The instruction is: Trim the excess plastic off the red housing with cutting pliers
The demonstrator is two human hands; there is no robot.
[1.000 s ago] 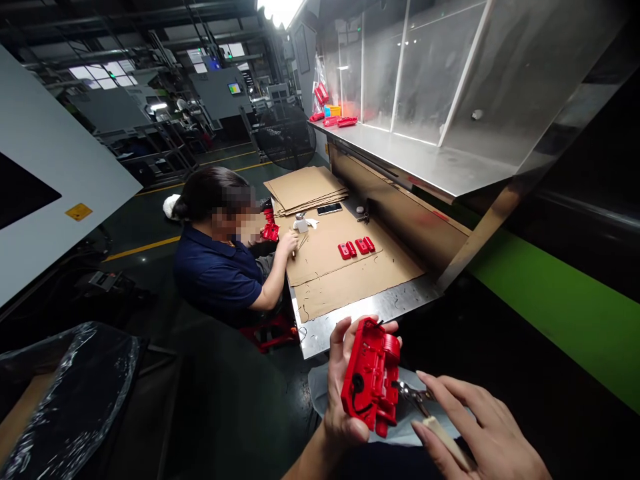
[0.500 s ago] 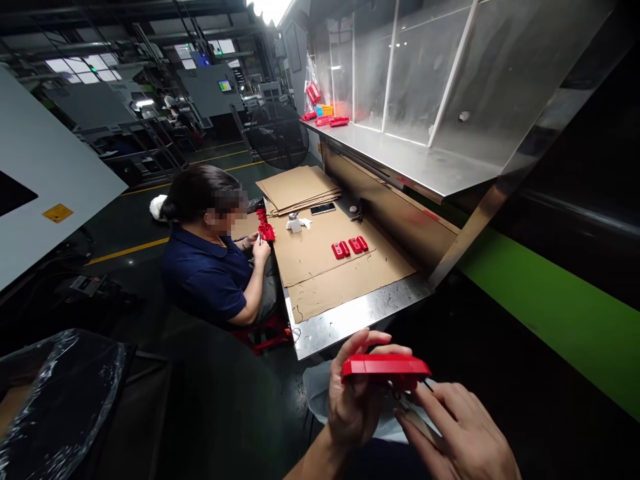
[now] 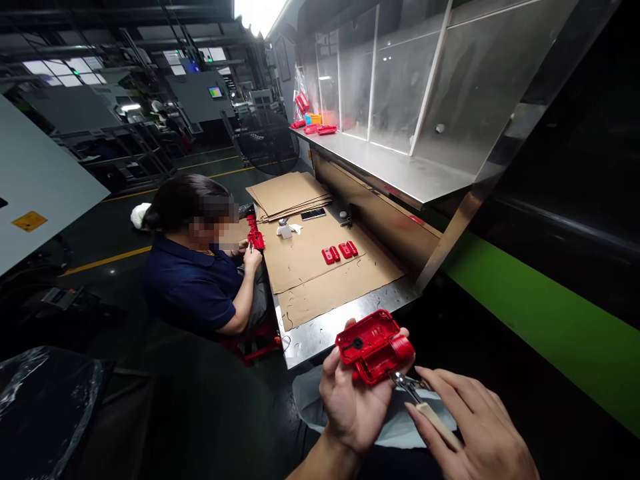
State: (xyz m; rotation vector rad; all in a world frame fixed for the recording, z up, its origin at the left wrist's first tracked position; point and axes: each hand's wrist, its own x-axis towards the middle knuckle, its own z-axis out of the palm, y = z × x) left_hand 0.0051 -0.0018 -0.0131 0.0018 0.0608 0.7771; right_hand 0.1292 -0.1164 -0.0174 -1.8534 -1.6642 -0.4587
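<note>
My left hand [image 3: 356, 408] holds a red plastic housing [image 3: 379, 347] from below, its hollow inner side facing up, with two recesses and a dark round spot in one. In my right hand [image 3: 473, 423] is a pair of nippers [image 3: 419, 395] with a metal head and a cream handle grip. The tip of the nippers is at the near right edge of the housing; whether it touches cannot be made out. Beyond my hands, several red plastic housings [image 3: 340, 252] lie on a cardboard sheet [image 3: 300, 267].
A co-worker [image 3: 195, 267] sits at the table's left side, holding a red part [image 3: 256, 239]. Cardboard sheets [image 3: 287, 193], a phone [image 3: 313, 214] and a metal shelf [image 3: 380, 160] are farther back. A pale bag [image 3: 313, 397] hangs below the metal table edge [image 3: 320, 337].
My left hand has turned the red housing from edge-on to its hollow side up. The nippers now show more clearly at its near edge. The view has shifted slightly.
</note>
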